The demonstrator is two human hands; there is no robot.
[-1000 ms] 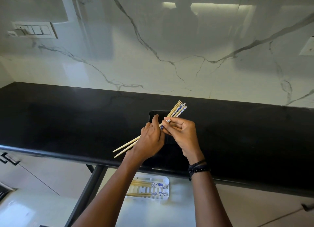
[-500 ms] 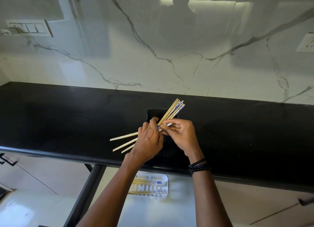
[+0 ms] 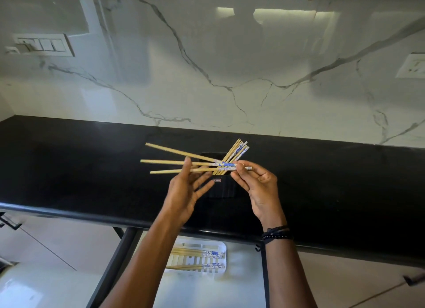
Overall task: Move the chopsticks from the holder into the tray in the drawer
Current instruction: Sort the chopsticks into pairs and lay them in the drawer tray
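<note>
Pinching three tan bamboo chopsticks (image 3: 174, 162) by their blue-patterned ends just above the black rectangular holder (image 3: 222, 189), your right hand (image 3: 261, 189) holds them level. Your left hand (image 3: 182, 193), fingers straight and spread, props the shafts, likely to bunch them. White slotted tray (image 3: 222, 246) sits below the holder.

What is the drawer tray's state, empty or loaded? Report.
Partly loaded: the white tray already holds chopsticks lying flat in two groups.

Small label (image 3: 217, 180) on black holder (image 3: 222, 189), lettering too blurred to read
</note>
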